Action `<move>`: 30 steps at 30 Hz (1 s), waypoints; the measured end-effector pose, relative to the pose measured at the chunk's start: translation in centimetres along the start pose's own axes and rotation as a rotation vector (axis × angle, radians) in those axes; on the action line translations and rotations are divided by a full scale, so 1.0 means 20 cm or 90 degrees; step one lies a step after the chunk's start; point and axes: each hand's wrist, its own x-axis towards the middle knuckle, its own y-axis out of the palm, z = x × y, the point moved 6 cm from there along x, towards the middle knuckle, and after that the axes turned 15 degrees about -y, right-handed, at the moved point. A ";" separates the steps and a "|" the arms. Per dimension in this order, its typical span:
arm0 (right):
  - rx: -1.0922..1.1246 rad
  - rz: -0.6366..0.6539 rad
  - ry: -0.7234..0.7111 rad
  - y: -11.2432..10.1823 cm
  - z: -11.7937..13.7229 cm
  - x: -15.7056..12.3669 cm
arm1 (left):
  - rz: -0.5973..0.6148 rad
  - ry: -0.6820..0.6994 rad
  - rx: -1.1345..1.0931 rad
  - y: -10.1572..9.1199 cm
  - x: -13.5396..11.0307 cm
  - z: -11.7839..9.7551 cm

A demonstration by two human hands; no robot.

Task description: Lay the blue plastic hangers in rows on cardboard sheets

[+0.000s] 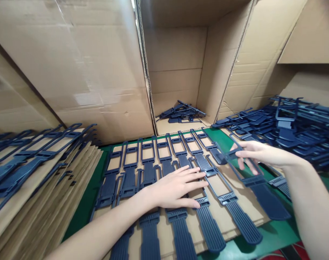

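Note:
My right hand [251, 153] grips a dark blue plastic part [271, 200] by its open rectangular frame, thumb and fingers closed around the bar. That part has a smooth flat tongue pointing toward me and is tilted above the right edge of the cardboard sheet [251, 213]. Fingers spread, my left hand [179, 186] rests palm down over the rows of similar parts. Ribbed tongues show on the laid-out parts, such as one part [242, 220] at the right end of the near row. My left hand and forearm hide some of them.
A green tabletop [275, 234] lies under the sheet. Stacked cardboard layers with parts [31, 173] stand at left. Piled blue parts [289, 126] sit at right. Behind, an open cardboard box [175, 50] holds a small heap of parts [182, 112].

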 end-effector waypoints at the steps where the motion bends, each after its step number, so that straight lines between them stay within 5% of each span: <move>1: -0.002 0.027 0.021 0.02 -0.01 0.00 | 0.001 0.002 0.004 0.00 0.00 0.00; 11: -0.170 0.124 0.118 0.04 -0.15 0.05 | -0.015 0.025 0.009 0.00 0.01 0.00; 30: -0.326 0.229 0.168 0.11 -0.12 0.04 | 0.010 0.005 0.059 0.00 0.01 0.00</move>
